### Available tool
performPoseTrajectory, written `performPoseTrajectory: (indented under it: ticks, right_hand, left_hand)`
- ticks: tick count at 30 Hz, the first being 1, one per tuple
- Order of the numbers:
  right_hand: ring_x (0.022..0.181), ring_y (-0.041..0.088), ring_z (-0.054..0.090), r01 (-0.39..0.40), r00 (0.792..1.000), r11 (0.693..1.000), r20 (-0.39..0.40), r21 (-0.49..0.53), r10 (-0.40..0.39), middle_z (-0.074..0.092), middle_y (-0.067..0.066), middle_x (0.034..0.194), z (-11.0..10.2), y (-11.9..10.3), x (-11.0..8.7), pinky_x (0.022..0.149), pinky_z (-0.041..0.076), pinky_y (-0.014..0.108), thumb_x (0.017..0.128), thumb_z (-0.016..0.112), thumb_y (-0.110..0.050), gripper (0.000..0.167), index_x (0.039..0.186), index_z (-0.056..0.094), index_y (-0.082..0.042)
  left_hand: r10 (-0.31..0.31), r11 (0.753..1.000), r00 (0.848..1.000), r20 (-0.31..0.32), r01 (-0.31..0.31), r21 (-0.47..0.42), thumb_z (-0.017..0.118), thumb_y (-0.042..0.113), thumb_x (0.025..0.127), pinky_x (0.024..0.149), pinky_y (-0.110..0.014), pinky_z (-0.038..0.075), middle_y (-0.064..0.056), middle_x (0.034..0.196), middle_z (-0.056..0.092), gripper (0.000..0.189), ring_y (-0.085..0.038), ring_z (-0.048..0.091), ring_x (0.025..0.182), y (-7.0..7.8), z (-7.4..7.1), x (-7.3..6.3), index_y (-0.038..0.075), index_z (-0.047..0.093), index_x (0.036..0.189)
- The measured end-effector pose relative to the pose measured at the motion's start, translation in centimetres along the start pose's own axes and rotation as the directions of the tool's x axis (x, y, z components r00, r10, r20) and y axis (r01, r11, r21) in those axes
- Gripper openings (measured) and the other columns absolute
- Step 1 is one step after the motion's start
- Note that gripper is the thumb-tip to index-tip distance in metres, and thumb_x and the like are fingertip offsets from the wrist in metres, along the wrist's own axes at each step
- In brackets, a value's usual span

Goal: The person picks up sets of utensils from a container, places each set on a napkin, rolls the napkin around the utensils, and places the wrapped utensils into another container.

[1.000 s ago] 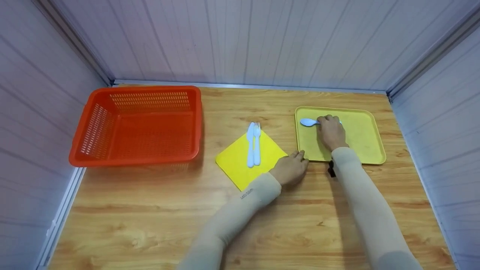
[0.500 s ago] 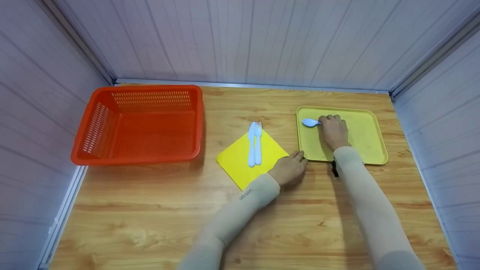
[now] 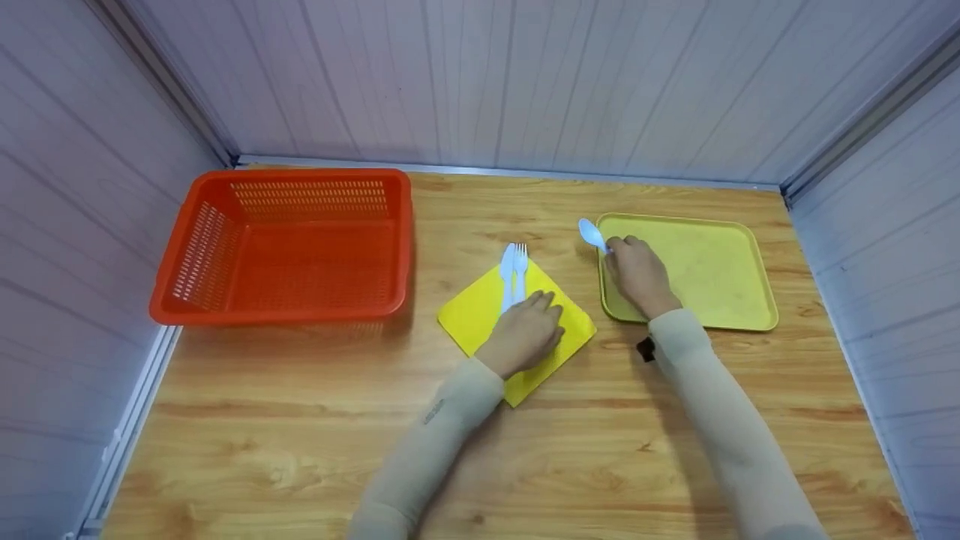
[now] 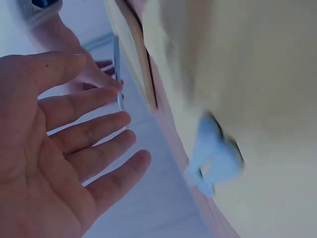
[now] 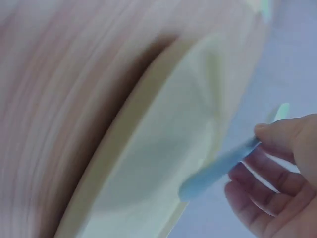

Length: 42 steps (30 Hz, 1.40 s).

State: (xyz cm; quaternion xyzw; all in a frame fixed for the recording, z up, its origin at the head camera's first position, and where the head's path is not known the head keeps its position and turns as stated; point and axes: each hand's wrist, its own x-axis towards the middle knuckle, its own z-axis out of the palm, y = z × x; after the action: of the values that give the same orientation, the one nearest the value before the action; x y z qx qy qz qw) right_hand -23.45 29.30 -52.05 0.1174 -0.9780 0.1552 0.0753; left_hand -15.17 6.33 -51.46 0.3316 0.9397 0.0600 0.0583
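My right hand (image 3: 641,274) pinches a light blue spoon (image 3: 591,233) over the left side of the yellow tray (image 3: 705,270). In the right wrist view thumb and fingertips grip the spoon (image 5: 218,173) partway along, its handle end pointing toward the tray. My left hand (image 3: 523,334) hovers over a bright yellow square napkin (image 3: 469,315), its fingers straight and spread. A light blue knife (image 3: 508,262) and a fork (image 3: 520,262) lie side by side on this napkin, their handles partly hidden under the left hand. Their blurred handle ends show beyond the open palm (image 4: 49,163) in the left wrist view.
A red-orange plastic basket (image 3: 409,255) with slotted walls stands at the back left of the wooden table (image 3: 600,465). Pale panel walls (image 3: 487,82) enclose the table at the back and both sides.
My right hand has lifted the spoon and carried it left, toward the tray's left rim. The left hand has moved from the tray's near corner left over the napkin, which has shifted slightly.
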Motion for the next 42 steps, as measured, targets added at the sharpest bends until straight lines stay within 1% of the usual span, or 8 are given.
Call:
performPoseTrajectory:
  ticks: [4,8,14,17,22,26,34,42]
  right_hand:
    - [0.084,0.033,0.064,-0.082,0.995,0.987,0.071,0.141,0.072,0.065,0.022,0.096,0.5,-2.8,-0.5,0.071,0.055,0.045,0.099,0.061,-0.011,0.022,0.111,0.066,0.008]
    - [0.081,0.027,0.065,-0.189,0.978,0.945,0.138,0.266,0.157,0.068,0.018,0.095,1.7,-5.0,-0.6,0.068,0.055,0.039,0.096,0.06,-0.013,0.02,0.103,0.067,0.004]
    - [0.069,0.019,0.061,-0.279,0.954,0.907,0.197,0.315,0.225,0.067,0.01,0.084,3.9,-7.4,-0.7,0.061,0.05,0.031,0.093,0.062,-0.018,0.022,0.102,0.068,0.001]
    - [0.066,0.017,0.058,-0.313,0.942,0.895,0.225,0.316,0.25,0.065,0.008,0.081,4.6,-8.0,-0.7,0.057,0.047,0.029,0.092,0.061,-0.02,0.021,0.1,0.067,-0.001]
    - [0.068,0.016,0.059,-0.362,0.923,0.873,0.258,0.328,0.286,0.065,0.007,0.082,5.5,-8.8,-0.5,0.057,0.048,0.029,0.092,0.062,-0.023,0.019,0.096,0.065,-0.004]
    - [0.069,0.017,0.06,-0.366,0.924,0.862,0.245,0.351,0.293,0.066,0.009,0.085,6.0,-9.2,-0.3,0.059,0.049,0.03,0.092,0.062,-0.023,0.022,0.098,0.067,-0.001]
    - [0.071,0.019,0.06,-0.339,0.937,0.88,0.199,0.334,0.286,0.069,0.012,0.087,6.1,-9.7,-0.1,0.062,0.05,0.032,0.096,0.063,-0.022,0.026,0.101,0.07,0.002]
    - [0.079,0.023,0.065,-0.304,0.95,0.892,0.179,0.334,0.256,0.07,0.015,0.095,6.3,-9.8,0.1,0.069,0.054,0.036,0.096,0.063,-0.021,0.026,0.103,0.072,0.003]
  left_hand:
    - [-0.094,0.993,0.995,0.023,0.095,-0.072,0.049,0.032,0.105,0.108,-0.044,0.039,-0.017,0.148,0.047,0.044,-0.031,0.043,0.138,-2.2,0.2,-2.0,0.003,0.058,0.137]
    - [-0.179,0.968,0.982,0.061,0.187,-0.168,0.051,0.031,0.104,0.107,-0.049,0.04,-0.021,0.149,0.045,0.042,-0.035,0.041,0.138,-4.2,0.9,-3.4,0.0,0.058,0.132]
    - [-0.289,0.906,0.934,0.21,0.338,-0.257,0.051,0.034,0.104,0.112,-0.051,0.032,-0.021,0.155,0.036,0.053,-0.036,0.032,0.143,-5.3,1.6,-4.0,0.0,0.049,0.145]
    - [-0.311,0.882,0.912,0.268,0.382,-0.277,0.051,0.034,0.104,0.113,-0.051,0.03,-0.02,0.158,0.031,0.055,-0.035,0.028,0.145,-5.5,1.8,-4.0,0.001,0.045,0.148]
    - [-0.311,0.87,0.899,0.308,0.4,-0.289,0.05,0.034,0.104,0.116,-0.05,0.025,-0.02,0.16,0.027,0.057,-0.035,0.023,0.147,-5.6,1.9,-3.9,0.001,0.042,0.15]
    - [-0.309,0.871,0.898,0.312,0.399,-0.288,0.051,0.034,0.104,0.116,-0.05,0.025,-0.02,0.16,0.026,0.057,-0.035,0.022,0.147,-5.5,1.9,-4.0,0.001,0.042,0.15]
    - [-0.305,0.881,0.907,0.292,0.385,-0.275,0.052,0.034,0.104,0.115,-0.05,0.026,-0.021,0.16,0.026,0.058,-0.036,0.023,0.147,-5.6,1.7,-4.4,0.001,0.041,0.151]
    - [-0.308,0.879,0.904,0.295,0.389,-0.275,0.052,0.033,0.103,0.116,-0.048,0.023,-0.02,0.161,0.024,0.059,-0.036,0.021,0.148,-6.0,1.8,-4.6,0.002,0.04,0.151]
